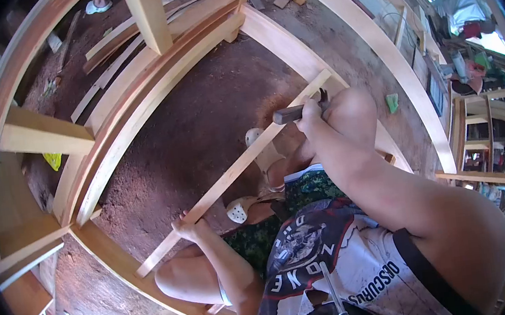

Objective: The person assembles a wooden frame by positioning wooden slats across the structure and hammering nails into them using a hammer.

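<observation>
A long, narrow wooden slat [229, 173] runs diagonally across the inside of a pale wooden frame [290, 49]. Near its lower left part, my left hand [190, 228] has its fingers wrapped round the slat. My right hand [310, 116] grips a hammer [288, 115] close to the slat's upper right end. The hammer's dark handle end points left, and its claw shows just right of the hand. The slat's lower left end meets the curved frame side.
Upright wooden posts [149, 21] and curved rails stand at the upper left. Loose boards [123, 39] lie on the dirt floor [180, 110] behind them. My legs and white clogs [237, 211] are inside the frame. At the top left is another person's foot [99, 4].
</observation>
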`<state>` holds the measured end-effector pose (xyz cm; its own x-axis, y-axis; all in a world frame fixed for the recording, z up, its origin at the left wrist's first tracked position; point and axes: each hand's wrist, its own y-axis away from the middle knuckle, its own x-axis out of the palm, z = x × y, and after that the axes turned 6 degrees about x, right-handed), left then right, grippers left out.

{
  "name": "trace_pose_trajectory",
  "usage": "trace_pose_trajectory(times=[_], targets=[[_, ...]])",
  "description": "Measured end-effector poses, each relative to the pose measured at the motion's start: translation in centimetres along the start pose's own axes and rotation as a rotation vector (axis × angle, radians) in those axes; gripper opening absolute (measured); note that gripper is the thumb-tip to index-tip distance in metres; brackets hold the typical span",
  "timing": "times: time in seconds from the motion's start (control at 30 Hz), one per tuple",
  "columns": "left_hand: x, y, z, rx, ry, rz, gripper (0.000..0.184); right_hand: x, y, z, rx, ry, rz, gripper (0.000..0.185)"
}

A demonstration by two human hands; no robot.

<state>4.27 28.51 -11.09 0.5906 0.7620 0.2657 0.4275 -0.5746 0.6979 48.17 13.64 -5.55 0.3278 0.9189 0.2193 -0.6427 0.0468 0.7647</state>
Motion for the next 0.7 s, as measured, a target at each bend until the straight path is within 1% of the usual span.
trace_pose_trajectory(times=[0.07,0.2,0.27,0.37,0.43,0.5,0.53,0.57,0.6,0.63,0.67,0.7], targets=[[0.3,0.0,-0.2,-0.030,0.010,-0.007,0.032,0.3,0.3,0.0,-0.024,0.006,-0.036,0.041],[1.3,0.4,-0.2,0.018,-0.005,0.004,0.035,2.5,-0.2,-1.0,-0.028,-0.003,-0.076,0.039],[1.6,0.4,-0.1,0.049,0.033,-0.051,0.022,3.8,-1.4,-1.9,-0.012,-0.030,-0.070,0.038],[1.5,0.5,-0.1,0.024,0.036,-0.017,0.023,3.6,-4.0,-2.9,0.029,-0.057,-0.058,0.040],[1.7,0.1,-0.1,0.045,0.025,-0.012,0.024,4.1,-5.6,-3.5,0.072,-0.083,-0.057,0.042],[1.7,-0.1,-0.2,0.051,-0.014,0.009,0.024,5.3,-4.9,-2.7,0.074,-0.010,-0.113,0.050],[1.5,0.0,-0.3,0.056,-0.009,0.008,0.028,6.0,-2.8,-2.3,0.041,-0.026,-0.141,0.057],[1.6,0.0,0.1,0.059,0.014,0.006,0.033,6.2,-1.9,-1.8,0.075,0.007,-0.188,0.060],[1.7,0.0,0.3,0.051,0.015,0.019,0.033,6.4,-1.6,-1.5,0.071,0.000,-0.214,0.051],[1.6,-0.4,0.4,0.074,0.021,-0.014,0.033,6.7,-1.8,-1.6,0.071,-0.007,-0.238,0.042],[1.8,-0.9,0.4,0.098,0.036,-0.047,0.033,7.5,-2.1,-1.1,0.066,-0.018,-0.224,0.042],[1.9,-1.5,0.5,0.094,0.055,-0.039,0.033,8.7,-2.2,-0.2,-0.001,0.047,-0.157,0.040]])
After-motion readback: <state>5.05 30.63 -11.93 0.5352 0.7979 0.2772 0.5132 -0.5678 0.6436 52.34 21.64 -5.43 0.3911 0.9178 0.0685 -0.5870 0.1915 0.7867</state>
